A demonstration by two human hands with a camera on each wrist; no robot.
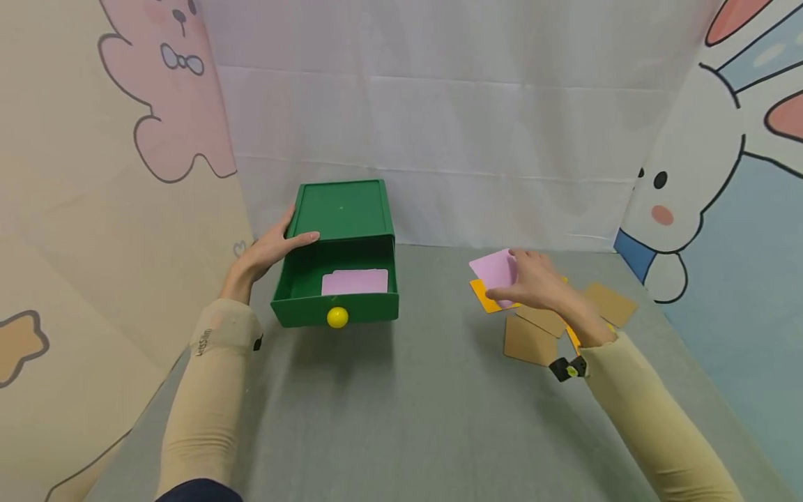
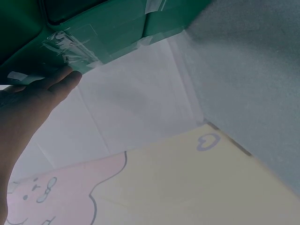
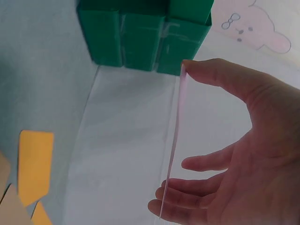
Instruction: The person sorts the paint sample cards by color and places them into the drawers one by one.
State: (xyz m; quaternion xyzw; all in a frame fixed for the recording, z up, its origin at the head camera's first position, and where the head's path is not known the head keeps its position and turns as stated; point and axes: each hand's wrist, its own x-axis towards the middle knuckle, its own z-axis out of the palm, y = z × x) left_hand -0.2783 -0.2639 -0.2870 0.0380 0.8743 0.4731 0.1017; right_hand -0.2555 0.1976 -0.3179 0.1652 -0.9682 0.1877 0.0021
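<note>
Card (image 1: 491, 266), thin and pale pink, gripped between the right hand's (image 1: 532, 282) thumb and fingers, right of center.
Left hand (image 1: 268, 249), fingers straight, touches green box (image 1: 341, 209); sleeve (image 1: 207, 383) lettering (image 1: 204, 342) unclear.

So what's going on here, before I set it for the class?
A person's left grip rests on a green drawer unit; its open drawer holds pink cards. Their right grip holds another pink card, not yet in the drawer. Orange cards and brown cards lie on the gray tabletop nearby.
</note>
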